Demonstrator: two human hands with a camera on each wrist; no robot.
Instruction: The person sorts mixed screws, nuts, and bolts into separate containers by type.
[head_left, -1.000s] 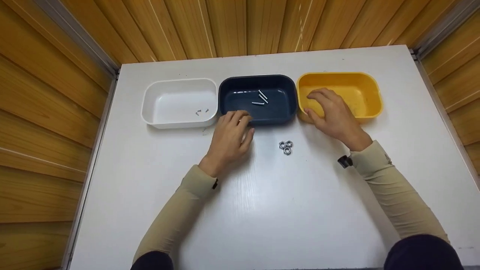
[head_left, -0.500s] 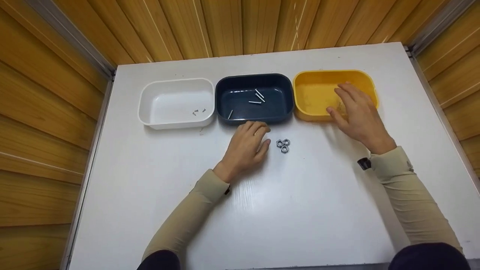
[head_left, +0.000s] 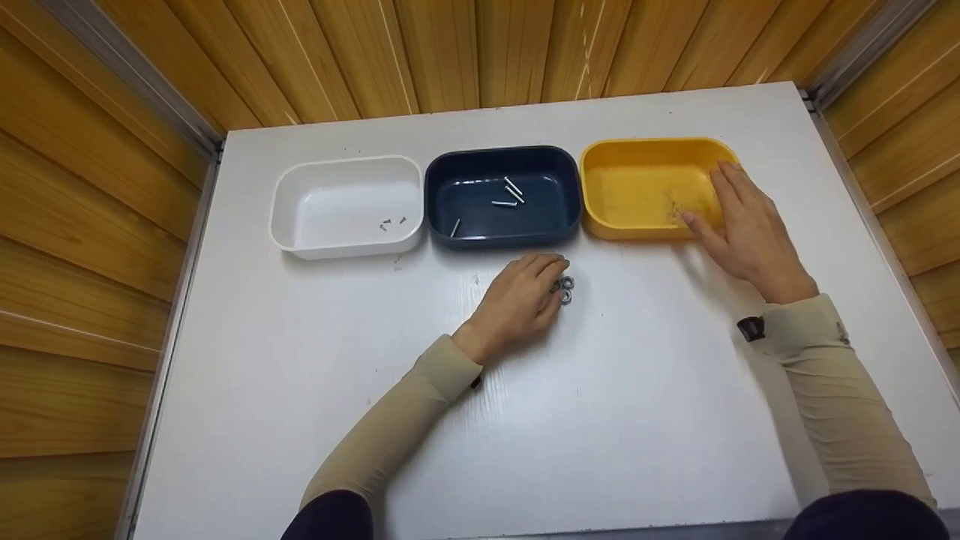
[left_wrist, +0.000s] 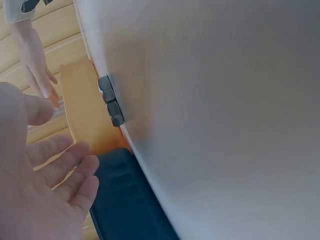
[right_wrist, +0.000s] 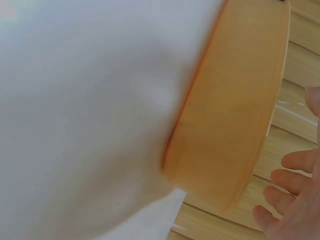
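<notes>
My left hand (head_left: 519,304) is low over the table beside a small cluster of metal hex nuts (head_left: 567,283), its fingers loosely bent and partly covering them in the head view. The left wrist view shows that hand (left_wrist: 55,185) with spread fingers and nothing held, the nuts (left_wrist: 115,113) a short way beyond the fingertips. My right hand (head_left: 754,236) hovers at the right end of the yellow bin (head_left: 637,231), fingers extended over its rim. In the right wrist view the right hand (right_wrist: 297,195) holds nothing and is beside the bin's wall (right_wrist: 225,110).
A dark blue bin (head_left: 504,241) stands in the middle with several silver bolts (head_left: 505,203) inside. Left of it, a white bin (head_left: 345,247) contains three tiny screws (head_left: 385,223). Wooden slat walls (head_left: 420,52) border the white table (head_left: 600,420) behind and at the sides.
My left hand has moved right and nearer me, from the blue bin's front rim to the nuts. A bolt now shows in that bin's front left corner. My right hand has shifted right over the yellow bin.
</notes>
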